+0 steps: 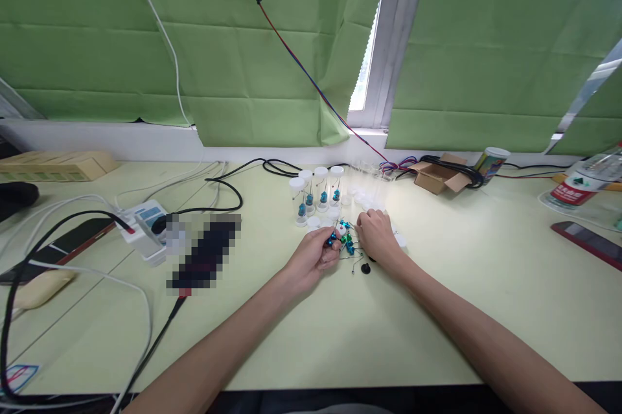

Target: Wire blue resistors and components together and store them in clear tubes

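The camera sits on the person's head, near the worktop's (369,343) front edge. It looks forward and down, past the back edge to green blinds (243,77).

Office-like workroom; desk (364,343); power strip (144,230); hanging wires (289,50); green blinds (486,45)

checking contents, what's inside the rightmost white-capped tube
The tube holds blue contents near its bottom; their number is unclear, and the white cap hides the top.

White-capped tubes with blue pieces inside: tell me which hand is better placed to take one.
The left hand, probably: the white-capped tubes stand just beyond it, while the right hand is farther right, past the loose blue and green pieces. The left does hold a blue piece, though.
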`<state>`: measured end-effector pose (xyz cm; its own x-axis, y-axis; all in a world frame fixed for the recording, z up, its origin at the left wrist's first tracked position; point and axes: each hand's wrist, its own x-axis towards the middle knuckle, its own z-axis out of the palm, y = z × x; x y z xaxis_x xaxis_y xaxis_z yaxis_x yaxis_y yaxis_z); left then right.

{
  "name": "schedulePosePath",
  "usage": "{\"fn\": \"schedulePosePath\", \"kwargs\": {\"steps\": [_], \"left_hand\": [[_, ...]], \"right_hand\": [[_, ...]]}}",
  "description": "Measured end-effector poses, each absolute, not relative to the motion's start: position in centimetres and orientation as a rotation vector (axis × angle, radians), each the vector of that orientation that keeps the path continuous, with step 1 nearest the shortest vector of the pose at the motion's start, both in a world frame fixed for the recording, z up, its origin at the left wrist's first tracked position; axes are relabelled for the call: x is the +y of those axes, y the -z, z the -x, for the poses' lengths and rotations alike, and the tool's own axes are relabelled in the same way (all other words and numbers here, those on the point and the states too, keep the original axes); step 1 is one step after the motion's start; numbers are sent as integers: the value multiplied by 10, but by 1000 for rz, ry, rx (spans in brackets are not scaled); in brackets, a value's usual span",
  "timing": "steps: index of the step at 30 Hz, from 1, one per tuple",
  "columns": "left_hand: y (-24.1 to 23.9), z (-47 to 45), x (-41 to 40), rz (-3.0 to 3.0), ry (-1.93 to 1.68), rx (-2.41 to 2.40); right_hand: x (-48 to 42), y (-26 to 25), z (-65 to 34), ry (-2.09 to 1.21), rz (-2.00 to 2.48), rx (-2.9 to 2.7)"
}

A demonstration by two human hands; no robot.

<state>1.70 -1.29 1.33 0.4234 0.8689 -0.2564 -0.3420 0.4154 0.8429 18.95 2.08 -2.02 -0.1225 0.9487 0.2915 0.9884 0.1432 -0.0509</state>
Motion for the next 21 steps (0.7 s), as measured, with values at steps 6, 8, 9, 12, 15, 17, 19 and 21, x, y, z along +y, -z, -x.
{"fn": "schedulePosePath", "kwargs": {"steps": [6,8,9,12,15,17,19,21], "left_hand": [[-12,-17,-12,-798,-862,787],[-11,-17,-11,-803,-860,778],[-11,-17,-11,-802,-860,777],[-10,-17,-10,-797,-856,787],[-10,-17,-10,-795,-857,790],[-11,-17,-11,-798,-860,795],[-12,-17,-11,-798,-862,805],[-12,-17,-10,-796,-865,809]], "right_hand": [[18,16,-188,226,1891,-2216],[18,16,-188,229,1894,-2225],[18,16,-188,231,1895,-2228],[20,19,-189,236,1897,-2232],[20,20,-189,237,1893,-2227],[20,20,-189,236,1890,-2216],[19,20,-188,238,1888,-2197],[18,18,-188,247,1889,-2172]]}}
